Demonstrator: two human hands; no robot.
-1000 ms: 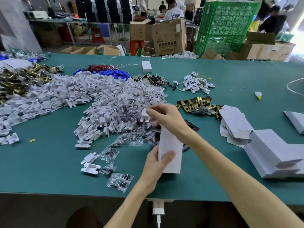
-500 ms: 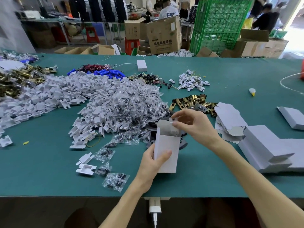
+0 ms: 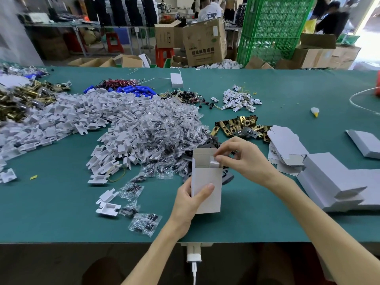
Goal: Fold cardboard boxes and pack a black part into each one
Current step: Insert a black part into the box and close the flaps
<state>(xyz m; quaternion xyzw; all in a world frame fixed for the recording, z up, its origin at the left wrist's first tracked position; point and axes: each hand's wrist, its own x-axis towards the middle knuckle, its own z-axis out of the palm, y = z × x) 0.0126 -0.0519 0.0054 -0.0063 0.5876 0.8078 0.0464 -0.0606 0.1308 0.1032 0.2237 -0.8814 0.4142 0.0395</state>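
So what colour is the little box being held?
The box is white outside, grey-brown inside its open top; head view.

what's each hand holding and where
Left hand grips the white box by its lower half; right hand pinches a small white piece at its open top, flap or insert unclear.

Left hand (image 3: pixel 188 202) thumb laid across the box (image 3: pixel 207 182) it grips, right hand (image 3: pixel 244 159) just beyond, fingertips (image 3: pixel 219 158) pinching the box's top flap, both forearms bare.

One wide-angle camera on the head looks forward and down at the green table (image 3: pixel 61 212), close above the left hand (image 3: pixel 190 204) and right hand (image 3: pixel 244 159).
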